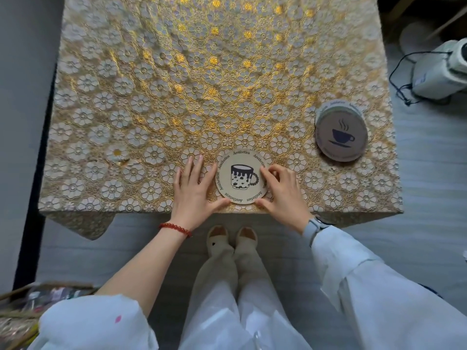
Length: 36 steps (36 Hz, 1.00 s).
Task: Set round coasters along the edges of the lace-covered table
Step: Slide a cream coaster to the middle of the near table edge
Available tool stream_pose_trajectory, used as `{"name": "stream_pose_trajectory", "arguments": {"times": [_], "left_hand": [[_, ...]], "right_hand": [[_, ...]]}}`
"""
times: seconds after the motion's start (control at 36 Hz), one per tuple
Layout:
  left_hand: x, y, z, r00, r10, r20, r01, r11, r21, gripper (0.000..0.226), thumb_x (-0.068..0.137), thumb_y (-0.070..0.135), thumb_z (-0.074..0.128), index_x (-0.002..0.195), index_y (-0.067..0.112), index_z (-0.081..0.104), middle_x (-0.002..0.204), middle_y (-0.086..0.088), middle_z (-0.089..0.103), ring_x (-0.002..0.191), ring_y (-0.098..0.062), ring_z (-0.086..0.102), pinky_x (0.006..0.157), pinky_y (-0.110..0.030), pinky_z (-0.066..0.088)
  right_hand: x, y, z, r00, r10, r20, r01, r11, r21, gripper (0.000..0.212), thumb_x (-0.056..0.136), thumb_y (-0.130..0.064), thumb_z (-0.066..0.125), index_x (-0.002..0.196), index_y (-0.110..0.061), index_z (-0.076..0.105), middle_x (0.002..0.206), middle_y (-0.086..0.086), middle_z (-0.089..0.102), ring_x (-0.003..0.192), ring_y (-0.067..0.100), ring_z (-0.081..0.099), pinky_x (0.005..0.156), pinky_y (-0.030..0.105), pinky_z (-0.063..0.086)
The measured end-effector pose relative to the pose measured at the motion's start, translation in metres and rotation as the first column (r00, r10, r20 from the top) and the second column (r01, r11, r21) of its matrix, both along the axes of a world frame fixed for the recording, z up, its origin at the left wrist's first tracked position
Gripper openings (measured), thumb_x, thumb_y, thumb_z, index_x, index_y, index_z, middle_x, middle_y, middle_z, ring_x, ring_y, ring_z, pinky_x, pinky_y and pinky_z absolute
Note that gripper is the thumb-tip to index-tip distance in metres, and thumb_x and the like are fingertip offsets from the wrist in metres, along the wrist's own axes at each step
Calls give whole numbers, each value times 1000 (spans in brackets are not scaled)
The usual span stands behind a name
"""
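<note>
A round beige coaster (241,176) printed with a dark mug and the word "Aesthetics" lies flat near the front edge of the gold lace-covered table (156,97). My left hand (193,188) rests flat on the lace, its thumb touching the coaster's lower left rim. My right hand (283,192) curls against the coaster's right rim, fingertips and thumb on its edge. A stack of round coasters (341,133) with a steaming cup printed on the top one sits near the table's right edge.
A white appliance with a dark cord (439,72) stands on the floor right of the table. A basket of clutter (30,306) sits at the lower left. My slippered feet (231,238) stand just in front of the table's edge.
</note>
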State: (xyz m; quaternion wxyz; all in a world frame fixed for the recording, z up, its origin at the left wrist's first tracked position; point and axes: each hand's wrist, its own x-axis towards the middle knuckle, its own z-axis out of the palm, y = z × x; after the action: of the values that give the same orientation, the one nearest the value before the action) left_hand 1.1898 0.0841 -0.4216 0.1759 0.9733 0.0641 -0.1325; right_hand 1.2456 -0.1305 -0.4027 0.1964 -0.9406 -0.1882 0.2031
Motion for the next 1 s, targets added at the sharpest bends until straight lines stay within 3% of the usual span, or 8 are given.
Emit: {"name": "stream_pose_trajectory", "arguments": {"times": [0.28, 0.53, 0.69, 1.0], "left_hand": [[-1, 1, -1, 1000, -15, -10, 15, 1000, -10, 90, 70, 70, 50, 143, 33, 12, 156, -5, -1, 142, -21, -11, 113, -45, -10], [-3, 11, 0, 999, -34, -2, 34, 999, -23, 88, 69, 70, 51, 142, 33, 18, 156, -4, 5, 143, -21, -4, 114, -45, -3], [-9, 17, 2, 1000, -2, 30, 3, 1000, -23, 85, 69, 66, 57, 140, 31, 26, 155, -4, 11, 143, -21, 1, 114, -52, 3], [-16, 30, 4, 999, 34, 33, -33, 999, -39, 84, 72, 60, 60, 141, 29, 24, 155, -7, 13, 143, -22, 1, 115, -49, 0]], "right_hand": [[-4, 0, -2, 1000, -20, 10, 20, 1000, 19, 78, 72, -41, 68, 137, -18, 30, 135, 8, 33, 126, 23, 22, 107, 41, 28], [-7, 2, -3, 999, -15, 48, 14, 1000, 22, 74, 70, -41, 69, 132, -17, 37, 130, 9, 38, 123, 24, 22, 106, 43, 28], [-8, 8, -4, 999, 24, 42, -24, 1000, -1, 71, 73, -41, 64, 134, -22, 32, 132, 7, 35, 125, 22, 19, 110, 47, 19], [-13, 27, 0, 998, 30, 48, -29, 999, -20, 65, 75, -40, 64, 132, -27, 36, 136, 4, 35, 134, 25, 20, 112, 54, -1]]}}
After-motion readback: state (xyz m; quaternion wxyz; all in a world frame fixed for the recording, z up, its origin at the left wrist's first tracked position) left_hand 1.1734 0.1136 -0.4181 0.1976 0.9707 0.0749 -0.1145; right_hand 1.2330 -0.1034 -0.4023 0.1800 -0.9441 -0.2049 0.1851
